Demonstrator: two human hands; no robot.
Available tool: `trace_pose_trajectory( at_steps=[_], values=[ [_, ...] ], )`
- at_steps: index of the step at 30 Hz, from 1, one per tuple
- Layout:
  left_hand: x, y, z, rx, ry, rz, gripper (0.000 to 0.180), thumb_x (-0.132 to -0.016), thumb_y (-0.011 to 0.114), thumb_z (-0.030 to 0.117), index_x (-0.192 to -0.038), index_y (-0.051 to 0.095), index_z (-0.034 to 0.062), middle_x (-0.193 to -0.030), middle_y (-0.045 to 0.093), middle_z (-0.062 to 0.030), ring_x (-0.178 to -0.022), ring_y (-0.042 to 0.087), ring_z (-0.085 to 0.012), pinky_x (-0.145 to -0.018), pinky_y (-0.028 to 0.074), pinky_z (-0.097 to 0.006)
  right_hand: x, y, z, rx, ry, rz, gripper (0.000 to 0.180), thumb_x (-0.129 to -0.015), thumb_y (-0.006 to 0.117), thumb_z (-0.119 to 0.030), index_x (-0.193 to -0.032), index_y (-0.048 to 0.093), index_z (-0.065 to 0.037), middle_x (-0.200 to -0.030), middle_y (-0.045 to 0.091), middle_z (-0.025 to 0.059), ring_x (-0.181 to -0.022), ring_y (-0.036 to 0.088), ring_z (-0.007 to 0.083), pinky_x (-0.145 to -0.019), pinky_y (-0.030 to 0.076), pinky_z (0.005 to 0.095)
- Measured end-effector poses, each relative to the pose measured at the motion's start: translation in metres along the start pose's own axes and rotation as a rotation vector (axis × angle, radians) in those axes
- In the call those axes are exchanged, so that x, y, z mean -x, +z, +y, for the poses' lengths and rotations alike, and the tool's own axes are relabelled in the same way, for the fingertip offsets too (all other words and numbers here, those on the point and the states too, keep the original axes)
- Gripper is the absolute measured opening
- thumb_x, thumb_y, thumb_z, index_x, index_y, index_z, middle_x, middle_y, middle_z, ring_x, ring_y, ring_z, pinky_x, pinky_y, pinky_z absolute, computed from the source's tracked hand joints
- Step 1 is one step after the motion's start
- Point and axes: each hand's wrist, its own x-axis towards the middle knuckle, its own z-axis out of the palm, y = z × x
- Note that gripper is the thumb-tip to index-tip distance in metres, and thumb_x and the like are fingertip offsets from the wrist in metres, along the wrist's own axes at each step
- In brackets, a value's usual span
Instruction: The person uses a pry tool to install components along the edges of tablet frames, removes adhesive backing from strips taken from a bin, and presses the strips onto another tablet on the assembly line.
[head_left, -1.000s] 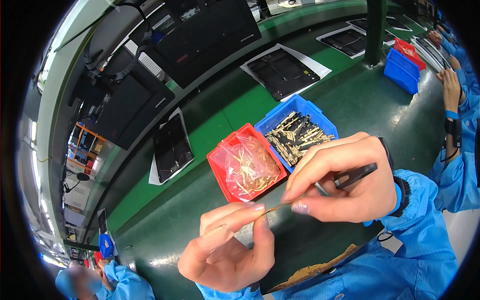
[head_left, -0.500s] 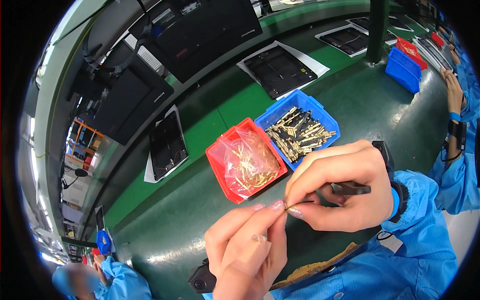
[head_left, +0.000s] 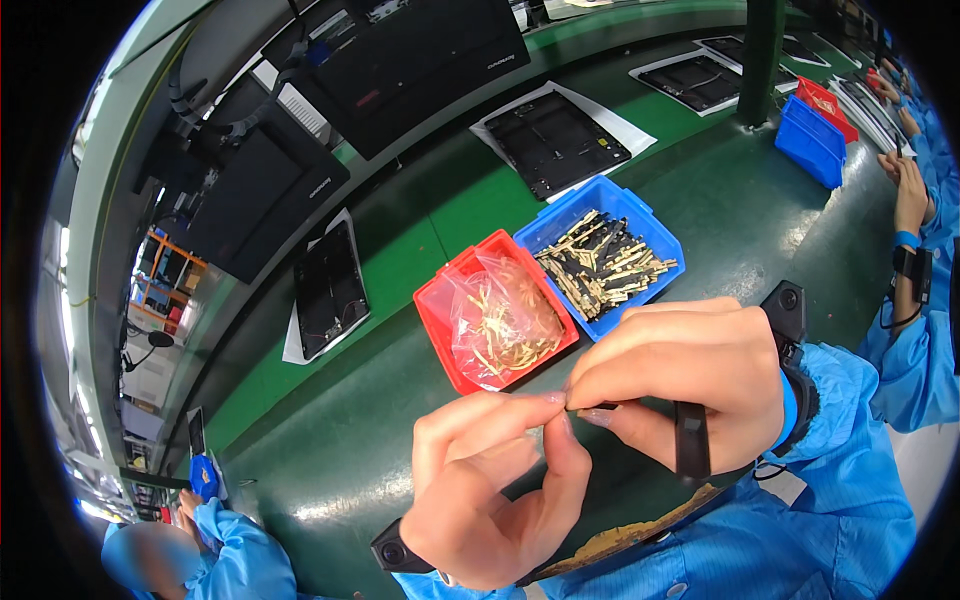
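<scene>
My left hand and my right hand meet in front of the red bin, fingertips touching. With thumb and index finger, the left hand pinches at a tiny piece too small and covered to name. My right hand is closed too, its fingertips at the same spot. Across its palm lies a slim black tool, its wide end hanging below the fingers. Just beyond the hands stand a red bin holding a clear plastic bag of small gold-coloured strips, and a blue bin of black and gold strips.
Black flat panels lie on white sheets along the green bench. Dark monitors hang at the back left. Another blue bin sits by a green post. Co-workers in blue sleeves are at both sides.
The left hand has turned, its thumb now lower and apart from the other fingers. In my right hand the black tool's wide end has swung down toward me. The fingertips stay together.
</scene>
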Motion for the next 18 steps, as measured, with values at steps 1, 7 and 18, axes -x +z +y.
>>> trace_pose_trajectory(
  at_steps=[1,7,18],
  values=[
    [0.000,-0.001,0.001,0.012,-0.009,0.017,0.050,-0.072,0.066,-0.015,-0.107,0.035,0.0021,-0.079,0.062,-0.0194,-0.075,0.062,-0.0273,-0.071,0.049,-0.035,0.000,0.000,-0.001,-0.002,-0.003,-0.001,0.023,-0.069,0.067,0.007,-0.091,0.067,0.001,-0.085,0.068,0.0122,-0.073,0.068,0.0266,-0.063,0.054,0.0324],
    [0.010,0.004,0.000,-0.012,-0.053,0.255,0.052,-0.073,0.064,-0.016,-0.109,0.031,0.0016,-0.084,0.061,-0.0198,-0.076,0.059,-0.0265,-0.072,0.050,-0.037,-0.005,-0.002,-0.006,-0.106,0.149,-0.044,0.013,-0.075,0.066,0.003,-0.087,0.068,-0.001,-0.082,0.068,0.0093,-0.058,0.062,0.0151,-0.049,0.046,0.0256],
    [0.009,0.012,0.003,-0.172,0.022,0.117,0.056,-0.072,0.070,-0.015,-0.108,0.030,0.0023,-0.083,0.064,-0.0201,-0.073,0.059,-0.0268,-0.066,0.053,-0.033,0.000,0.003,0.004,-0.105,0.082,0.000,0.008,-0.077,0.066,0.000,-0.084,0.067,0.001,-0.081,0.068,0.0106,-0.053,0.059,0.0160,-0.047,0.045,0.0254]
  ],
)
